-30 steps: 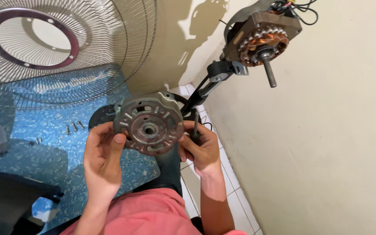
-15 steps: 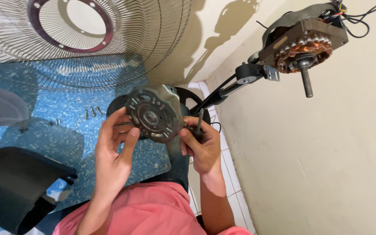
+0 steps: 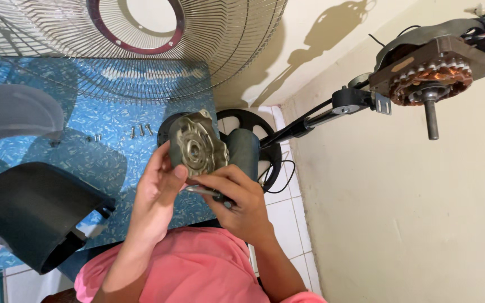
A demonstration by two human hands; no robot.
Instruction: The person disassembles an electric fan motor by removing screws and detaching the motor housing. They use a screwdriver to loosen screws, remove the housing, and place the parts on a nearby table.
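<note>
Left hand [image 3: 155, 188] curls around the round grey metal motor cover plate [image 3: 196, 147], thumb pressed on its lower rim, tilting it up over the blue patterned mat [image 3: 102, 151]. Right hand [image 3: 237, 202] is closed on a slim metal tool [image 3: 200, 191], probably a screwdriver, its tip just under the plate. Small screws [image 3: 140, 130] lie on the mat left of the plate, the wire fan guard [image 3: 141, 56] beyond, the exposed copper-wound motor [image 3: 430, 70] far right

A home floor serving as a repair spot. White floor tiles [image 3: 285, 220] meet a cream wall [image 3: 411, 224], with a blue patterned mat [image 3: 102, 163] spread out. A fan grille [image 3: 220, 50] and bare fan motor [image 3: 428, 67] lie about.
</note>
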